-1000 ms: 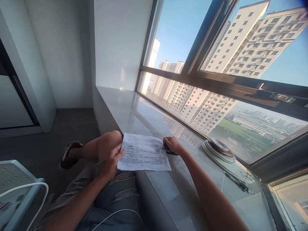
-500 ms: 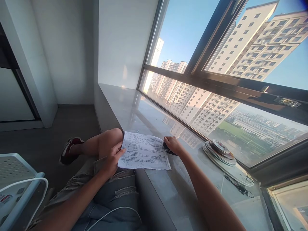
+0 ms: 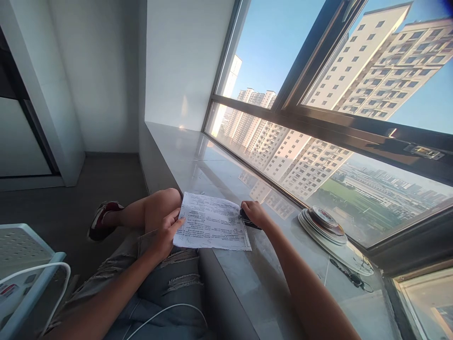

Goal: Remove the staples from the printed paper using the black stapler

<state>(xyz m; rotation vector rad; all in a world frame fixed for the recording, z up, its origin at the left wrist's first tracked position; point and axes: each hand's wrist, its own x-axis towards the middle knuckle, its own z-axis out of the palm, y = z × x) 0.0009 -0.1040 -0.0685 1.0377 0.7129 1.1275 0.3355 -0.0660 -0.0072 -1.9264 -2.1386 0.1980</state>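
Note:
A printed sheet of paper (image 3: 212,222) with creased, uneven edges lies partly over my lap and partly over the grey stone sill (image 3: 231,278). Its left edge is pinched in my left hand (image 3: 168,236), thumb on top. At the sheet's right edge my right hand (image 3: 255,213) is closed around a small black tool (image 3: 245,217) that looks like a stapler. The tool's front meets the paper's edge; my fingers cover most of it, so its exact kind is hard to make out.
Right along the sill stands a stack of plates or discs (image 3: 323,226), with a dark corded item (image 3: 354,278) beside it. A window (image 3: 318,115) rises behind. On the left are a white perforated stand (image 3: 24,250) and a white cable (image 3: 56,264).

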